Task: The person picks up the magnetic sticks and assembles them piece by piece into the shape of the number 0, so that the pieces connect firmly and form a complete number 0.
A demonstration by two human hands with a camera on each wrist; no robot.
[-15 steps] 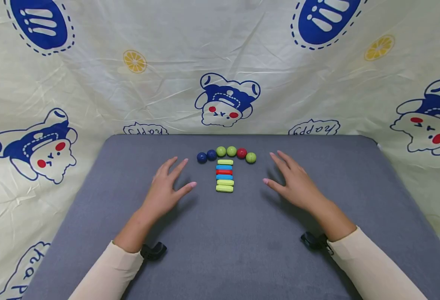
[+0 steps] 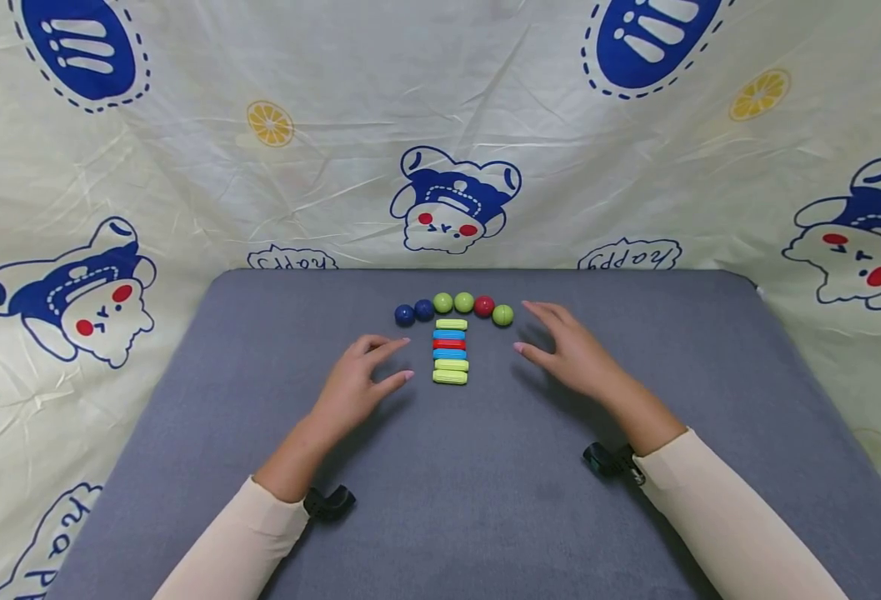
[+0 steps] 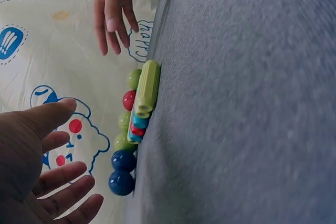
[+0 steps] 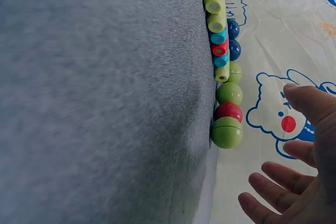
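An arc of small balls lies near the table's far side: dark blue balls (image 2: 404, 315) on the left, green balls (image 2: 463, 302) in the middle, then a red ball (image 2: 483, 307) and a green ball (image 2: 503, 315) at the right end. Below it, short ridged rods form a column, with yellow-green rods (image 2: 450, 377) at both ends and blue rods (image 2: 449, 335) around a red rod (image 2: 449, 344). My left hand (image 2: 353, 383) hovers left of the column, fingers loosely bent, holding nothing. To the right, my right hand (image 2: 575, 354) hovers with fingers spread, touching nothing.
Grey cloth covers the table (image 2: 455, 500). Behind it and at both sides hangs a pale printed curtain (image 2: 335, 192). Each wrist wears a black camera strap, such as the left one (image 2: 329, 503).
Both hands have moved inward toward the rods and balls. The left fingers have bent a little more and come lower. The balls and rods have stayed put.
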